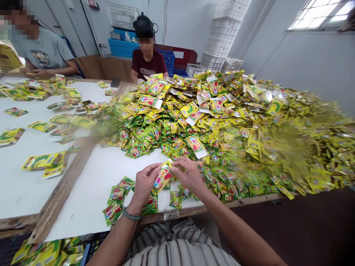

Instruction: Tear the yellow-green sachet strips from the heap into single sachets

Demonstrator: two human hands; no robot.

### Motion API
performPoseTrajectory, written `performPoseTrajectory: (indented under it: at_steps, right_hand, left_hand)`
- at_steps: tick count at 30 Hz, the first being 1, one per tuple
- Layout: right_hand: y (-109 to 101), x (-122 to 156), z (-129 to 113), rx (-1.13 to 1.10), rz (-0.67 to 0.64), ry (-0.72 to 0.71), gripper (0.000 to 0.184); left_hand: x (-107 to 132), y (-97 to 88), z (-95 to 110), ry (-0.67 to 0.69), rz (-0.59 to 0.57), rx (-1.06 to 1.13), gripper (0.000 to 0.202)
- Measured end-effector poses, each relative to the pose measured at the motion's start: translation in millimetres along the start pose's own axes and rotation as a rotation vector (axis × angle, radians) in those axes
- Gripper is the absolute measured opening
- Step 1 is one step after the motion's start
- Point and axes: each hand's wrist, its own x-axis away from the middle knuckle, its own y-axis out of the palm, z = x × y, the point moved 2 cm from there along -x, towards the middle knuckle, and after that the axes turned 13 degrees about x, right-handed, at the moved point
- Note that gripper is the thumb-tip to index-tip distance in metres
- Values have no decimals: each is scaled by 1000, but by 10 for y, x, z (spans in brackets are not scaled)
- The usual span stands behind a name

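A small yellow candy box (163,178) printed with a red fruit is held between my two hands over the near edge of the table. My left hand (146,181), with a beaded bracelet at the wrist, grips the box's left side. The fingers of my right hand (188,173) pinch its upper right end, near a white flap. Green candy packets (116,194) lie left of my left hand, and more packets (175,198) lie below the box. Just beyond my right hand, an open box (196,146) rests against the heap.
A large heap of green and yellow packets (249,147) spreads over the right, with boxes on top. A wooden strip (63,184) divides the white table. Filled boxes (46,161) lie to the left. Two people (148,61) sit opposite. A crate of boxes (50,253) stands below.
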Motion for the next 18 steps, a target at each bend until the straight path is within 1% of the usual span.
performPoseTrajectory:
  at_steps: [2,4,8,10,11,13,14,15,16,17,18]
  right_hand:
    - [52,62,-31,4,-37,18,18]
    - [105,100,-31,-39,-73,50,21]
    - [173,88,-36,-159,-131,52,11]
    - [208,74,-61,-208,-182,44,10]
    - [235,76,-71,-251,-225,58,12]
    - [301,97,-72,-370,-301,116,20]
    - [333,110,-59,-420,-319,141,26]
    - [357,117,-39,-441,-314,149,30]
    - [369,112,-12,-427,-282,137,32]
    - [367,91,21,-381,-232,114,30]
    - [351,52,60,-314,-178,93,26]
  left_hand:
    - [8,8,-14,14,16,33,35]
    - [13,17,-25,-12,13,61,36]
    - [28,26,11,-88,-10,68,45]
    - [63,31,40,-136,-88,25,51]
    - [90,30,47,-167,-152,-10,52]
    - [142,-5,49,-253,-287,-94,47]
    - [154,-51,55,-303,-336,-143,42]
    - [145,-121,81,-354,-360,-195,39]
    - [109,-217,141,-393,-348,-246,37]
    - [40,-333,249,-399,-303,-293,38]
    - [-60,-464,412,-357,-222,-340,40]
